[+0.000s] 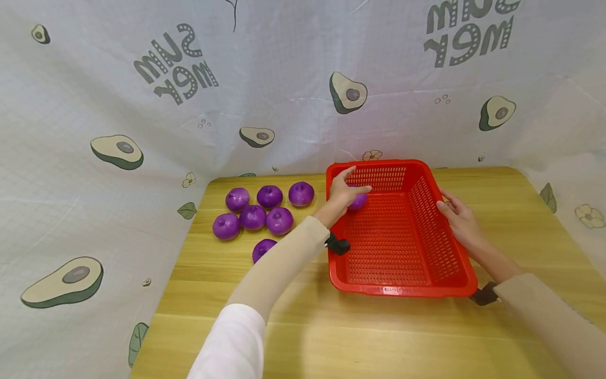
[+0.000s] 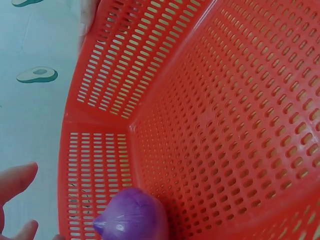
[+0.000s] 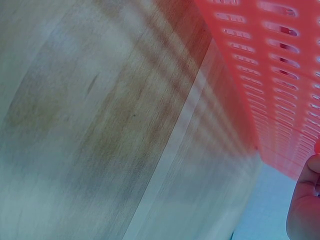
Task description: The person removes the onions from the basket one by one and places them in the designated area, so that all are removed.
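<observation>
A red plastic basket (image 1: 385, 242) with slotted walls sits on the table. One purple onion (image 2: 132, 217) lies inside it, in the far left corner. Just above that onion is my left hand (image 1: 342, 193), thumb and fingers spread; the left wrist view shows the fingertips (image 2: 19, 182) apart from the onion. My right hand (image 1: 458, 218) holds the basket's right rim, thumb over the edge and fingers outside; only part of it shows in the right wrist view. Several more purple onions (image 1: 253, 217) lie loose to the left of the basket, one partly hidden by my left forearm.
Under everything is a wood-grain table (image 1: 379, 337). A white curtain (image 1: 284, 79) printed with avocados hangs behind and to the sides, close to the table's back edge. The basket's far rim is near that edge.
</observation>
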`<state>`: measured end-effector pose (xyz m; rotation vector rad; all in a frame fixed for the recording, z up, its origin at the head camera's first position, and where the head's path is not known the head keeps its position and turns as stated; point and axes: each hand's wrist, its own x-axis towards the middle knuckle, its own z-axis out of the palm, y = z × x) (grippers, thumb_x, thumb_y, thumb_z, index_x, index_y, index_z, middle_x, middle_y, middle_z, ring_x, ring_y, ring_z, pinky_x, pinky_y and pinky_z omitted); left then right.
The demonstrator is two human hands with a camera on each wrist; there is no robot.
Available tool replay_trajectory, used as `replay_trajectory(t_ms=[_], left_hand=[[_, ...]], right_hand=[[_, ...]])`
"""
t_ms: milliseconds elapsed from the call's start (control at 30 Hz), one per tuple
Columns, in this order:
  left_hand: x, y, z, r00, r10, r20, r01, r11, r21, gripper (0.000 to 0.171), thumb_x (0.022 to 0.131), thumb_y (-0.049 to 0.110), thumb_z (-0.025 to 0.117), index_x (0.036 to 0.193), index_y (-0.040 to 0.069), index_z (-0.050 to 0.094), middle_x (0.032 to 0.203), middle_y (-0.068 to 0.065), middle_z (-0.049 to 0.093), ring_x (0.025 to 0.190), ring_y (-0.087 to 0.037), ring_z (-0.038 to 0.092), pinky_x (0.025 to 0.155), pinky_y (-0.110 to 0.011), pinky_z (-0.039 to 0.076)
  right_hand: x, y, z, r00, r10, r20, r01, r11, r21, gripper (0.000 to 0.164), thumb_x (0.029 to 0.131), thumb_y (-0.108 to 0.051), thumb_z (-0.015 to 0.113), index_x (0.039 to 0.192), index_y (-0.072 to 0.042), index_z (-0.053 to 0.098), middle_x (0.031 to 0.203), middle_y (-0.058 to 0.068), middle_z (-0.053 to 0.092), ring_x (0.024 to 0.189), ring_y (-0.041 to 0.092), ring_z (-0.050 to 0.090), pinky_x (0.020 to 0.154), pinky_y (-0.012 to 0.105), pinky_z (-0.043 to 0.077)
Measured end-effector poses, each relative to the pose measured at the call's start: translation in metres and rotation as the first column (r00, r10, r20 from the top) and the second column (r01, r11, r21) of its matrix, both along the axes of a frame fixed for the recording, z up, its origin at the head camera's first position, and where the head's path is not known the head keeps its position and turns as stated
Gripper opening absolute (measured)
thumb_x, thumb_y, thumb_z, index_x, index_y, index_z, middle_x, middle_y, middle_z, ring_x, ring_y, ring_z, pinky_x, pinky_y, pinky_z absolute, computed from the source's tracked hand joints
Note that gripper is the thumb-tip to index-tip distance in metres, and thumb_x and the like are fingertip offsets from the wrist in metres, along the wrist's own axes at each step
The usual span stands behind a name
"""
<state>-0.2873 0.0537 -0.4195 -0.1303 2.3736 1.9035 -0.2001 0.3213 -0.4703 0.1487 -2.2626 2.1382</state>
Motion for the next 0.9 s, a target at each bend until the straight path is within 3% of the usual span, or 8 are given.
replay_trajectory(t_ms=[233, 433, 733, 900], left_hand=[[-0.003, 0.011, -0.007, 0.994, 0.086, 0.061, -0.083, 0.995, -0.053, 0.064, 0.084, 0.007, 0.081, 0.142, 0.019, 0.056, 0.145, -0.003, 0.052, 0.133, -0.024, 0.048, 0.108, -0.040, 0.042], [-0.006, 0.017, -0.016, 0.989, 0.133, 0.057, -0.125, 0.984, -0.130, 0.066, 0.081, 0.007, 0.083, 0.141, 0.018, 0.057, 0.142, -0.005, 0.054, 0.129, -0.025, 0.050, 0.106, -0.039, 0.044], [-0.008, 0.021, -0.023, 0.985, 0.151, 0.081, -0.131, 0.968, -0.216, 0.073, 0.075, 0.001, 0.086, 0.140, 0.019, 0.059, 0.140, -0.004, 0.056, 0.126, -0.024, 0.052, 0.106, -0.037, 0.044], [-0.009, 0.021, -0.024, 0.987, 0.143, 0.071, -0.118, 0.954, -0.274, 0.073, 0.073, -0.001, 0.087, 0.138, 0.019, 0.060, 0.136, -0.005, 0.057, 0.122, -0.022, 0.053, 0.103, -0.034, 0.045]], right_hand=[[-0.001, 0.001, -0.001, 1.000, -0.004, -0.001, 0.004, 1.000, 0.001, 0.063, 0.107, -0.018, 0.047, 0.158, 0.000, 0.014, 0.097, -0.007, 0.060, 0.081, 0.004, 0.065, 0.065, 0.018, 0.055], [-0.003, 0.002, -0.001, 1.000, -0.013, -0.005, 0.013, 1.000, 0.025, 0.062, 0.107, -0.017, 0.046, 0.158, 0.000, 0.015, 0.097, -0.007, 0.060, 0.081, 0.003, 0.064, 0.065, 0.017, 0.055], [-0.003, 0.002, -0.002, 1.000, -0.013, -0.003, 0.013, 0.998, 0.066, 0.062, 0.107, -0.019, 0.046, 0.158, 0.000, 0.015, 0.098, -0.008, 0.060, 0.082, 0.002, 0.064, 0.065, 0.017, 0.055], [-0.004, 0.001, -0.003, 1.000, -0.011, -0.007, 0.011, 1.000, 0.021, 0.062, 0.107, -0.017, 0.046, 0.158, 0.000, 0.015, 0.097, -0.007, 0.060, 0.081, 0.003, 0.064, 0.065, 0.017, 0.055]])
